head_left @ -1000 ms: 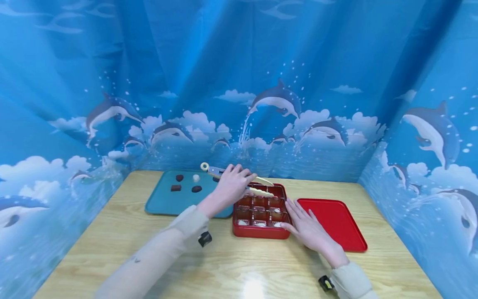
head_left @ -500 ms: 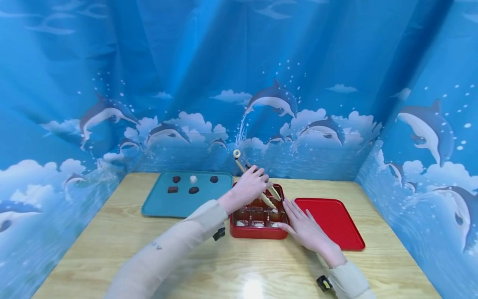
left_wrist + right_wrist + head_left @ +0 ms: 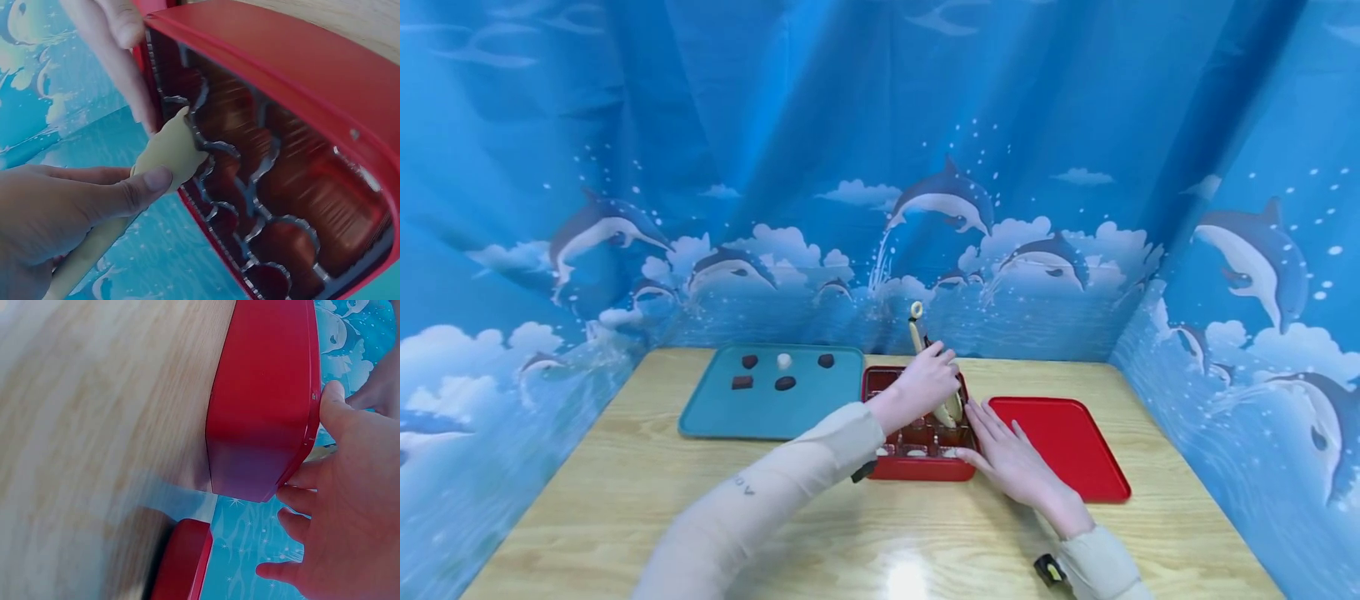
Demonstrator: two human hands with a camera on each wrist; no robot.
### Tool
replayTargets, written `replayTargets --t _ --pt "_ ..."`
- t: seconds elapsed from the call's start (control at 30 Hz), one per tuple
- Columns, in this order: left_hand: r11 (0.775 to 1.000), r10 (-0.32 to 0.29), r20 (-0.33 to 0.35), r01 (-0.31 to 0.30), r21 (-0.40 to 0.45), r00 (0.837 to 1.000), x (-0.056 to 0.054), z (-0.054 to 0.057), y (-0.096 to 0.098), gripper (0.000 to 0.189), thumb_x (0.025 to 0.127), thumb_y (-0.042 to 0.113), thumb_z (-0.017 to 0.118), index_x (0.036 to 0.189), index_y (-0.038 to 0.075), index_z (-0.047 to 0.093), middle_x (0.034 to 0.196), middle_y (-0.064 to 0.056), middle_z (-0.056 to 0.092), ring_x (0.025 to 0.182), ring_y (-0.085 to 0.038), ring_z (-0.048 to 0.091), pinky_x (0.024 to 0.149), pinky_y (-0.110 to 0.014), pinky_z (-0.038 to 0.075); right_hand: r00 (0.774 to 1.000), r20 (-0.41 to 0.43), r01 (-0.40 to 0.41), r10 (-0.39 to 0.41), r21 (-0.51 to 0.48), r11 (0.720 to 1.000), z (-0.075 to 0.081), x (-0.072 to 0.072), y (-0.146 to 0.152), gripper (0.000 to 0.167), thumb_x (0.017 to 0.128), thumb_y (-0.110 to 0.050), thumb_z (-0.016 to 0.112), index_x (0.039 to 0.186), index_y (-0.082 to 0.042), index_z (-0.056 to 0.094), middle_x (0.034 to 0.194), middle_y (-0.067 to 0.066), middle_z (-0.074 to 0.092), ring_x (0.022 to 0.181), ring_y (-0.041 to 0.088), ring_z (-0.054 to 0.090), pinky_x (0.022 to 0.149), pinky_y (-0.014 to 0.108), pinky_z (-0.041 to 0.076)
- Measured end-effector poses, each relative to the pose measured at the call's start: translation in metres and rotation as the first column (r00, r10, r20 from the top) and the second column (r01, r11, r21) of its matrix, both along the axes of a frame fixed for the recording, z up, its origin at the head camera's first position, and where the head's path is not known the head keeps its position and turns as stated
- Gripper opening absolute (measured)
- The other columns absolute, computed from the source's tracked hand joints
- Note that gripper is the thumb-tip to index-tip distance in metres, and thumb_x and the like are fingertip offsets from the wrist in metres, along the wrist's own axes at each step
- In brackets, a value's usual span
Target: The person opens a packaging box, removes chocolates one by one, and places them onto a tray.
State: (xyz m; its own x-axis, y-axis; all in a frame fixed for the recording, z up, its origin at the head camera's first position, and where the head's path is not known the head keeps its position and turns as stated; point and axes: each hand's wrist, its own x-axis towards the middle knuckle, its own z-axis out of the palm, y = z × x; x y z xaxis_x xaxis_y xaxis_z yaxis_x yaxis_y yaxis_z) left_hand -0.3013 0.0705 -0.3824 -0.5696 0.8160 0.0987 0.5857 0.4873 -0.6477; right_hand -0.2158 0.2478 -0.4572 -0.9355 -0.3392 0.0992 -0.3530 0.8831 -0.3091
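My left hand (image 3: 925, 382) grips cream-coloured tongs (image 3: 950, 410), thumb and fingers round their arms. The ringed handle end points up and back. In the left wrist view the tong tips (image 3: 175, 150) are close together and dip into a compartment of the red box (image 3: 921, 469) at its right side. Whether anything is between the tips is hidden. Clear dividers split the box, and whitish pieces lie in some near compartments. My right hand (image 3: 1011, 457) rests along the box's right edge with fingers straight; the thumb touches the near right corner.
Left of the box lies a teal tray (image 3: 722, 425). On it sit a white piece (image 3: 784, 361), a dark rectangular chocolate (image 3: 742, 382), an oval chocolate (image 3: 785, 382) and other dark chocolates. A flat red tray or lid (image 3: 1063, 446) lies to the right. A dolphin-print curtain hangs behind.
My left hand has moved right with the tongs, from over the box's left part to its right side. The tongs have swung to steep, and their tips have closed together and lowered. My right hand stays put.
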Motion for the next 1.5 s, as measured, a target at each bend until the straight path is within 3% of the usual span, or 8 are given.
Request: replayTargets --t 0.13,0.3,0.5,0.87,1.13,1.5 --pt "1.000 0.007 0.011 -0.007 0.000 1.000 0.001 -0.004 -0.001 0.022 0.100 0.026 0.064 0.114 0.036 0.077 0.120 0.014 0.071 0.122 -0.013 0.055 0.113 -0.037 0.033 1.000 -0.013 -0.007 0.007 0.001 1.000 0.001 0.000 -0.002 0.081 0.101 -0.052 0.054 0.160 -0.004 0.026 0.166 0.017 0.023 0.152 0.042 0.021 0.115 0.070 0.019" --pt "0.999 0.006 0.002 -0.007 0.031 1.000 0.002 -0.003 -0.013 0.023 0.099 0.027 0.066 0.117 0.036 0.076 0.118 0.013 0.071 0.118 -0.015 0.056 0.106 -0.036 0.037 1.000 -0.029 -0.012 0.013 0.007 1.000 0.002 0.000 -0.005 0.080 0.101 -0.051 0.054 0.159 -0.003 0.028 0.166 0.017 0.025 0.152 0.041 0.021 0.115 0.069 0.020" --pt "0.984 -0.002 0.017 -0.001 0.180 1.000 0.001 -0.005 -0.034 0.028 0.095 0.031 0.071 0.122 0.035 0.074 0.117 0.011 0.071 0.112 -0.017 0.058 0.097 -0.036 0.040 0.999 -0.039 -0.016 0.017 0.012 1.000 0.003 0.001 -0.006 0.079 0.102 -0.051 0.053 0.159 -0.003 0.029 0.165 0.017 0.026 0.152 0.039 0.021 0.115 0.068 0.021" --pt "0.885 -0.041 0.061 0.008 0.465 0.997 0.006 -0.020 -0.066 0.049 0.085 0.050 0.076 0.129 0.029 0.072 0.116 0.007 0.072 0.101 -0.018 0.058 0.086 -0.035 0.041 1.000 -0.031 -0.005 0.005 0.007 1.000 0.003 0.003 -0.003 0.080 0.102 -0.054 0.051 0.159 -0.003 0.027 0.165 0.017 0.025 0.152 0.041 0.022 0.115 0.068 0.020" --pt "0.815 -0.044 0.091 -0.017 0.580 0.995 0.007 -0.027 -0.084 0.048 0.087 0.049 0.073 0.128 0.024 0.072 0.118 0.005 0.073 0.099 -0.018 0.059 0.087 -0.036 0.043 0.999 -0.036 0.000 0.001 0.007 1.000 0.001 0.004 -0.002 0.080 0.102 -0.053 0.051 0.160 -0.003 0.027 0.166 0.016 0.024 0.152 0.041 0.021 0.115 0.068 0.020" --pt "0.750 -0.014 0.103 -0.058 0.659 0.995 0.012 -0.028 -0.120 0.047 0.087 0.044 0.074 0.128 0.021 0.072 0.114 0.001 0.073 0.099 -0.022 0.060 0.085 -0.040 0.044 0.999 -0.042 -0.009 0.009 0.006 1.000 0.001 0.005 -0.003 0.080 0.102 -0.053 0.052 0.159 -0.002 0.027 0.166 0.016 0.022 0.152 0.042 0.020 0.116 0.068 0.019"
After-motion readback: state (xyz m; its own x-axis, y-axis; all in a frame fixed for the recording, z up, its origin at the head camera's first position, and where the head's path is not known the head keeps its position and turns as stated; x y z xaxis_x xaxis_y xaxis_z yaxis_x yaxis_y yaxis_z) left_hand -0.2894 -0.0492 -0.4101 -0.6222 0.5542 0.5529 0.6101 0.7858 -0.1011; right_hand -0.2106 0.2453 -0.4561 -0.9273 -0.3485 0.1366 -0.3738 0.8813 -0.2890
